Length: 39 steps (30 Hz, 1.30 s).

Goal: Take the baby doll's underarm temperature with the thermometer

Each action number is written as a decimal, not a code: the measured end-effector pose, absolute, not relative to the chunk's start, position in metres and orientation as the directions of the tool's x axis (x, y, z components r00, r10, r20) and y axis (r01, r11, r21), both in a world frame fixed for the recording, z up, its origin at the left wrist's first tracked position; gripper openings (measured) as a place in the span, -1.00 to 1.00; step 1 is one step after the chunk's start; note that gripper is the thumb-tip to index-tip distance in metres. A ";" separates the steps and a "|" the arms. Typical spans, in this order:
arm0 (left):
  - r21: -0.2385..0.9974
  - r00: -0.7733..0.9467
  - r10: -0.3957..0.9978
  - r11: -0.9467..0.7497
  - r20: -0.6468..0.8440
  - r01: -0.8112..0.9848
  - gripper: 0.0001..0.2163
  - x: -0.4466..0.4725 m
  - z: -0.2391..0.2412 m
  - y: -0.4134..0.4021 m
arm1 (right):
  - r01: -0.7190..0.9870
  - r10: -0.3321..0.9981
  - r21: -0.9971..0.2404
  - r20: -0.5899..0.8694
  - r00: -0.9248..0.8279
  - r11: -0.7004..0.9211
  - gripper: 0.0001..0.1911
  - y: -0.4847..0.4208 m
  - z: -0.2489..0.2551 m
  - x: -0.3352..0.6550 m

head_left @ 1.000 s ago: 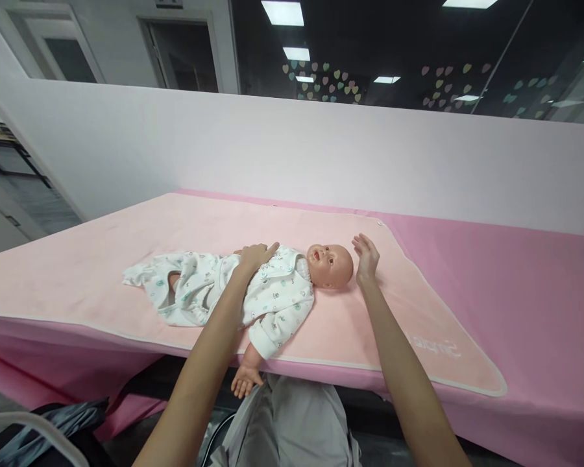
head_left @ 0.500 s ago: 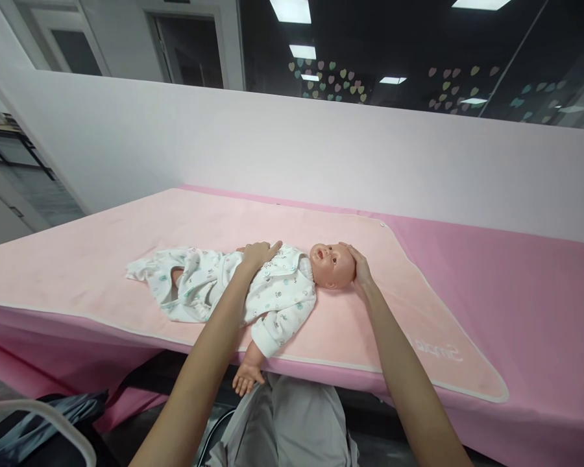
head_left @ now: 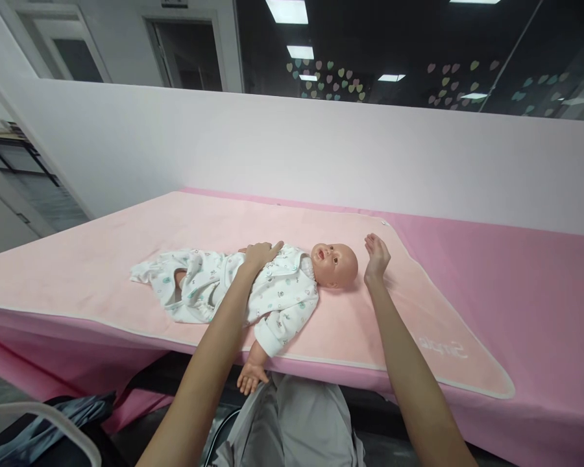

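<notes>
The baby doll point(head_left: 285, 295) lay on its back on a peach mat point(head_left: 340, 334) on the pink bench point(head_left: 530, 305). The left hand point(head_left: 261, 255) lay on the doll's tummy — I could not tell if its fingers gripped the white clothes. The right hand point(head_left: 377, 258) was up near the doll's bald head point(head_left: 339, 266), not touching it — its fingers were loose and held nothing. One doll hand point(head_left: 252, 377) hung over the near edge.

Soft light; bright panels point(head_left: 287, 11) in dark glass point(head_left: 399, 39); faint shadows; wide-angle edge stretch
</notes>
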<state>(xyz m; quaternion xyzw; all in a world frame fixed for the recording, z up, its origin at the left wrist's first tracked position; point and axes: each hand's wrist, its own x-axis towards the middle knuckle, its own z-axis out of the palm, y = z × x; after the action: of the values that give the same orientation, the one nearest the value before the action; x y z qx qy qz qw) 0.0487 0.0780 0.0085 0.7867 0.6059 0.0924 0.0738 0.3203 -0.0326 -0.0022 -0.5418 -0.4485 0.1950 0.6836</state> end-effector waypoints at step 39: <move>0.973 0.052 0.973 -0.219 0.223 -0.074 -0.70 0.051 -0.004 0.067 | 0.841 0.286 -0.515 0.841 0.459 0.164 -0.73 -0.036 -0.013 0.275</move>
<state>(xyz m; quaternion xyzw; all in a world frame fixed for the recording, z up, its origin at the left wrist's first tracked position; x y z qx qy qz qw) 0.0506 0.0672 -0.0042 0.5500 0.4088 0.5538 0.4729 0.2747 -0.0356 -0.0133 -0.6041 -0.4665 -0.2301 0.6037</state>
